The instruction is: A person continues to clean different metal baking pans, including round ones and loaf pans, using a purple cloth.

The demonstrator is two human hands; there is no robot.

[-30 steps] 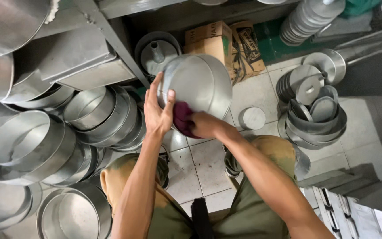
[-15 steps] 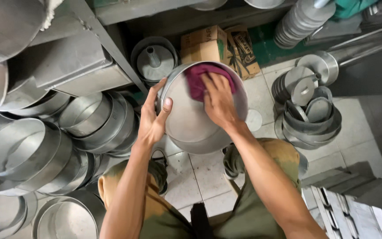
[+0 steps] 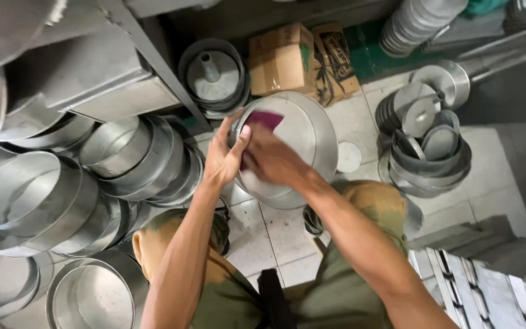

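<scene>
Here the left hand (image 3: 223, 159) grips the pan (image 3: 296, 143) by its rim, held above the tiled floor; the right hand (image 3: 272, 159) presses a maroon cloth (image 3: 266, 120) inside. Thin, stiff metal, likely light and slippery; the rim seems the safest hold.

Bare forearms; olive-green trousers (image 3: 342, 292), ochre-faded knees.

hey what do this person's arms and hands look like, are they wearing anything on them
Both arms are bare from the hands up to the bottom edge of the picture, with no sleeves in view. The left hand and right hand wear no gloves, and no watch, ring or band shows on either wrist or on the fingers. Nails look short and unpainted.
</scene>
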